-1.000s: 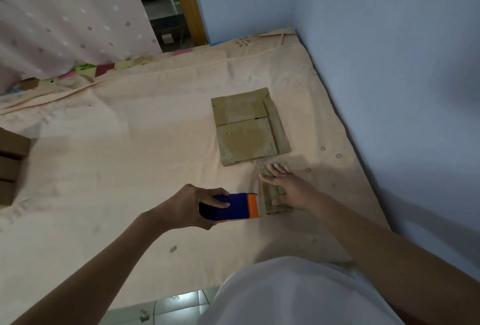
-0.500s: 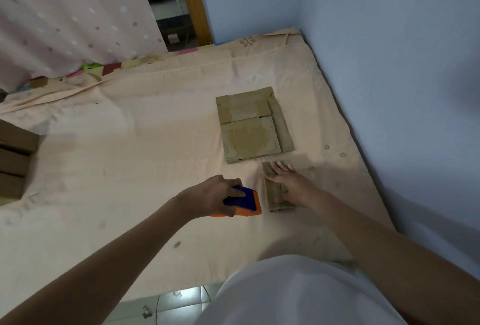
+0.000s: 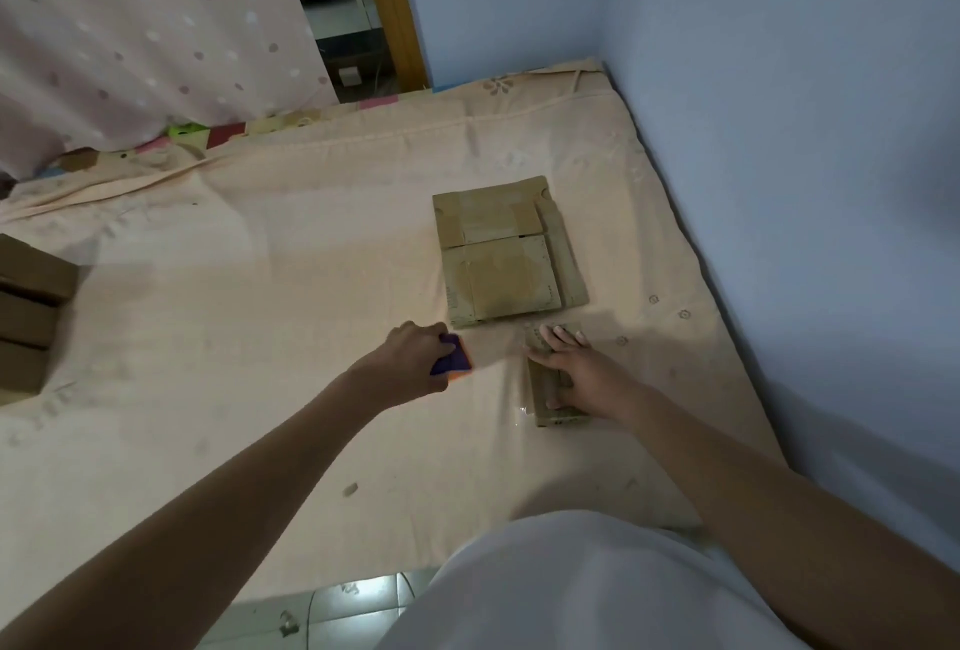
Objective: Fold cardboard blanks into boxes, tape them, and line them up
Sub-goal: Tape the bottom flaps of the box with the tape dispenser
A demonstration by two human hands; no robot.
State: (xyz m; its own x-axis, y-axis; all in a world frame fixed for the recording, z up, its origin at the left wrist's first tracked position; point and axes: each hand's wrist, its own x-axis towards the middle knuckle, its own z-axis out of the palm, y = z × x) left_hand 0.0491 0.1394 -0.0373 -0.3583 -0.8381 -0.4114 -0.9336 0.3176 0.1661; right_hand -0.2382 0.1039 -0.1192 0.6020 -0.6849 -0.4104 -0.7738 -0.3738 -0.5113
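Note:
My right hand (image 3: pixel 574 371) lies flat, fingers straight, on a small folded cardboard box (image 3: pixel 545 392) on the bed. A strip of clear tape (image 3: pixel 498 368) stretches from that box leftward to a blue and orange tape dispenser (image 3: pixel 454 361), which my left hand (image 3: pixel 410 361) grips just above the sheet. Beyond the two hands lies a stack of flat cardboard blanks (image 3: pixel 506 251).
The work lies on a peach bedsheet (image 3: pixel 234 311) over a mattress. Finished brown boxes (image 3: pixel 28 316) stand in a row at the left edge. A blue wall (image 3: pixel 779 155) runs along the right side. A dotted curtain (image 3: pixel 130 25) hangs at the back left; floor tiles show below.
My left hand has pulled the dispenser leftward, away from the small box, drawing out tape. My right hand has stayed pressed on the box.

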